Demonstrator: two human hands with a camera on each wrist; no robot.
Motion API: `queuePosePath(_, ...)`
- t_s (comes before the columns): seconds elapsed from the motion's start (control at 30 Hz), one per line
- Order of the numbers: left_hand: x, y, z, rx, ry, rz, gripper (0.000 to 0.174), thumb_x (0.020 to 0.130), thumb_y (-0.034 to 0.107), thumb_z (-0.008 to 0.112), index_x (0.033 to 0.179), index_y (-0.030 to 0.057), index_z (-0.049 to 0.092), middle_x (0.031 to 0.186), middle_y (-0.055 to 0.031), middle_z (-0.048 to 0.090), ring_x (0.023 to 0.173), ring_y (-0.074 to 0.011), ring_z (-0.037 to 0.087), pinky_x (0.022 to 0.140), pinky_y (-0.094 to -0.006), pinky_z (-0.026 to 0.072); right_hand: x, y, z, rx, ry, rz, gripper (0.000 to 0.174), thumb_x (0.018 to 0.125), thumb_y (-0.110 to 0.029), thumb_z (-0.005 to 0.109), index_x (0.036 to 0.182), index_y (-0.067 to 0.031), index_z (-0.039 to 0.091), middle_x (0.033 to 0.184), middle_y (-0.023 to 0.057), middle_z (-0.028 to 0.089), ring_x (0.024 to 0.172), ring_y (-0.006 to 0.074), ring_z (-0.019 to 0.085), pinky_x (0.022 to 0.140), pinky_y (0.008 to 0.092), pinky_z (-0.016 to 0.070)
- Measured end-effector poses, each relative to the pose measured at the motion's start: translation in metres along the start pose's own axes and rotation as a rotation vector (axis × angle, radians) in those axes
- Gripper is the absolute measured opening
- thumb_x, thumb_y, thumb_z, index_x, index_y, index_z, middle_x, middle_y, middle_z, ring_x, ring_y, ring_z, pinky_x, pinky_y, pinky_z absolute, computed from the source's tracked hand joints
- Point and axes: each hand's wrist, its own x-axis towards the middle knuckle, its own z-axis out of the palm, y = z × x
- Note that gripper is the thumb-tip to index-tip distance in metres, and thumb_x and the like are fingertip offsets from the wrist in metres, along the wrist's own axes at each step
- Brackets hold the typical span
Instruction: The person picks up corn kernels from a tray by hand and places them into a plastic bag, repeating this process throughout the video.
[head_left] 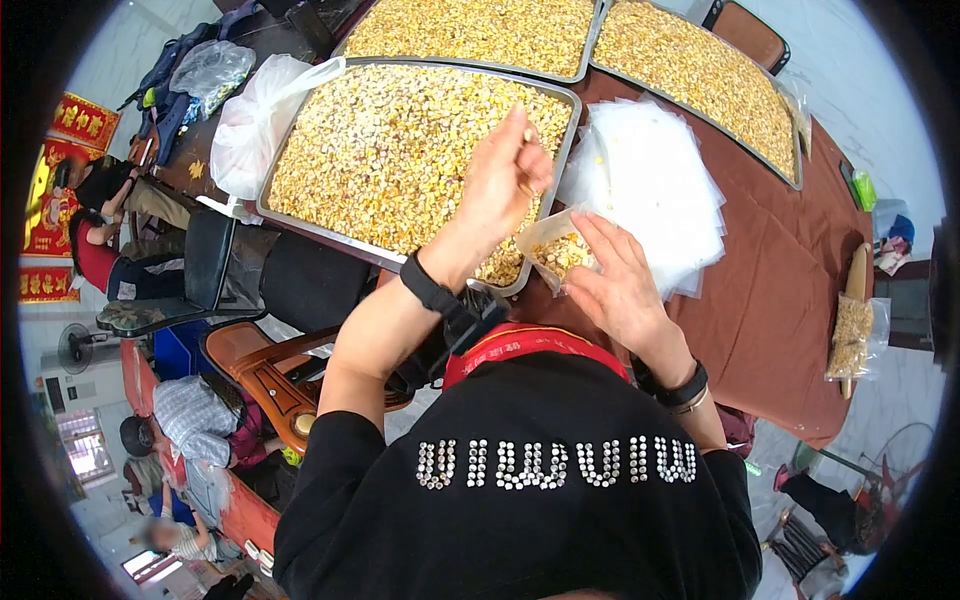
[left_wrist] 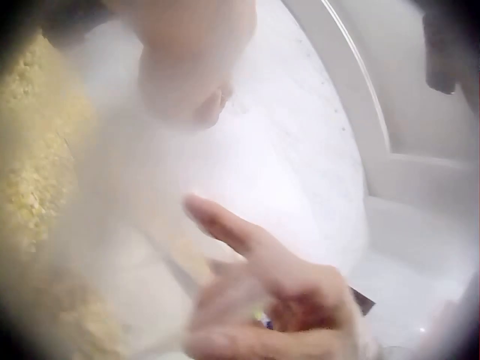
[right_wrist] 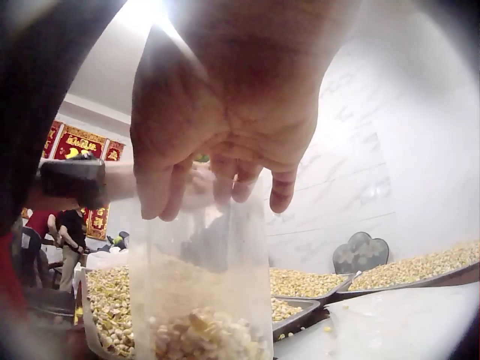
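Observation:
My right hand [head_left: 622, 285] pinches the side of a small clear plastic bag [head_left: 548, 262] between thumb and fingers. A layer of yellow and white dried grain pieces [right_wrist: 210, 334] fills the bag's lower part in the right wrist view. My left hand [head_left: 500, 180] is raised beside the bag, over the right edge of the near metal tray [head_left: 340, 240]. Its fingers are bent, with a pale spot by the fingertips; I cannot tell whether it holds any pieces. Loose grain mix [head_left: 390, 150] covers that tray. In the left wrist view both hands are blurred.
Flat clear bags [head_left: 650, 190] lie stacked right of the tray on a brown tablecloth [head_left: 760, 300]. Two more grain-filled trays stand behind. A white plastic bag [head_left: 255, 130] sits at the near tray's left corner. A filled bag [head_left: 852, 335] lies far right. Chairs and people are leftward.

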Motion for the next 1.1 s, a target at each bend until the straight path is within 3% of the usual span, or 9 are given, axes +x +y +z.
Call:
queuePosePath(0.1, 0.031, -0.001, -0.07, 0.339, 0.094, 0.14, 0.027, 0.091, 0.035, 0.051, 0.086, 0.0078, 0.051, 0.058, -0.001, 0.044, 0.053, -0.0127, 0.045, 0.049, -0.0264, 0.0374, -0.001, 0.0, 0.002, -0.011, 0.005, -0.001, 0.01, 0.072, -0.016, 0.064, 0.072, -0.0077, 0.058, 0.132, 0.0175, 0.039, 0.124, 0.0319, 0.033, 0.101, 0.0461, 0.0277)
queuePosePath(0.27, 0.019, -0.021, -0.124, 2.323, -0.137, 0.226, 0.037, 0.084, 0.024, 0.056, 0.119, 0.0109, 0.052, 0.119, -0.0095, 0.053, 0.108, -0.0293, 0.049, 0.086, -0.0399, 0.0419, -0.001, 0.002, 0.001, -0.001, 0.006, 0.003, 0.009, 0.072, -0.016, 0.063, 0.073, -0.0078, 0.059, 0.131, 0.0171, 0.04, 0.124, 0.0317, 0.033, 0.101, 0.0457, 0.0273)
queuePosePath(0.4, 0.007, -0.041, -0.127, 2.379, -0.386, 0.305, 0.046, 0.077, 0.024, 0.06, 0.12, 0.0126, 0.05, 0.128, -0.0099, 0.044, 0.118, -0.0325, 0.039, 0.091, -0.0452, 0.0368, -0.001, 0.002, 0.003, 0.018, 0.002, 0.0, 0.009, 0.073, -0.016, 0.063, 0.075, -0.0082, 0.059, 0.13, 0.0157, 0.042, 0.124, 0.0313, 0.033, 0.101, 0.0462, 0.0271)
queuePosePath(0.53, 0.002, -0.049, -0.124, 2.465, -0.632, 0.262, 0.038, 0.073, 0.025, 0.057, 0.109, 0.0124, 0.053, 0.106, -0.008, 0.051, 0.1, -0.0268, 0.049, 0.08, -0.0423, 0.04, -0.001, 0.002, 0.004, -0.014, -0.013, -0.005, 0.009, 0.074, -0.017, 0.062, 0.076, -0.0086, 0.059, 0.13, 0.0147, 0.042, 0.124, 0.031, 0.033, 0.1, 0.0468, 0.0274)
queuePosePath(0.57, -0.001, -0.051, -0.129, 2.394, -0.64, 0.465, 0.02, 0.075, 0.02, 0.054, 0.094, 0.0124, 0.054, 0.093, -0.006, 0.052, 0.091, -0.0246, 0.052, 0.075, -0.0391, 0.041, -0.002, 0.003, 0.005, -0.009, -0.006, -0.011, 0.009, 0.075, -0.017, 0.062, 0.076, -0.0086, 0.059, 0.129, 0.0144, 0.043, 0.124, 0.0309, 0.033, 0.1, 0.047, 0.0276)
queuePosePath(0.73, 0.003, -0.047, -0.139, 2.284, -0.687, 0.609, 0.018, 0.077, 0.017, 0.052, 0.094, 0.0112, 0.053, 0.089, -0.0068, 0.052, 0.086, -0.0241, 0.055, 0.068, -0.0375, 0.0466, -0.004, 0.004, 0.004, -0.006, -0.013, -0.009, 0.01, 0.077, -0.018, 0.058, 0.077, -0.0079, 0.058, 0.128, 0.0151, 0.044, 0.124, 0.0312, 0.033, 0.1, 0.0483, 0.028)
queuePosePath(0.8, 0.009, -0.047, -0.143, 2.247, -0.707, 0.372, 0.017, 0.078, 0.016, 0.052, 0.094, 0.0099, 0.053, 0.089, -0.0087, 0.053, 0.084, -0.027, 0.058, 0.069, -0.0406, 0.0482, -0.004, 0.002, 0.003, -0.035, -0.018, 0.0, 0.01, 0.078, -0.018, 0.057, 0.078, -0.0077, 0.059, 0.127, 0.016, 0.044, 0.124, 0.0312, 0.033, 0.1, 0.049, 0.0278)
queuePosePath(1.0, 0.025, -0.031, -0.137, 1.971, -0.308, 0.221, 0.021, 0.081, 0.022, 0.058, 0.093, 0.0056, 0.062, 0.087, -0.0135, 0.061, 0.075, -0.0313, 0.058, 0.065, -0.0386, 0.0471, -0.006, 0.005, 0.009, -0.008, 0.001, -0.017, 0.013, 0.074, -0.018, 0.06, 0.08, -0.0075, 0.061, 0.126, 0.0159, 0.045, 0.123, 0.032, 0.036, 0.1, 0.0485, 0.0283)
queuePosePath(1.1, 0.028, -0.019, -0.13, 0.987, 0.209, -0.141, 0.02, 0.083, 0.022, 0.056, 0.093, 0.0054, 0.062, 0.077, -0.0056, 0.063, 0.066, -0.015, 0.058, 0.052, -0.0275, 0.0445, -0.002, -0.001, 0.006, 0.006, 0.081, -0.026, 0.015, 0.072, -0.018, 0.06, 0.083, -0.0084, 0.062, 0.125, 0.0155, 0.047, 0.124, 0.0313, 0.036, 0.102, 0.0472, 0.0274)
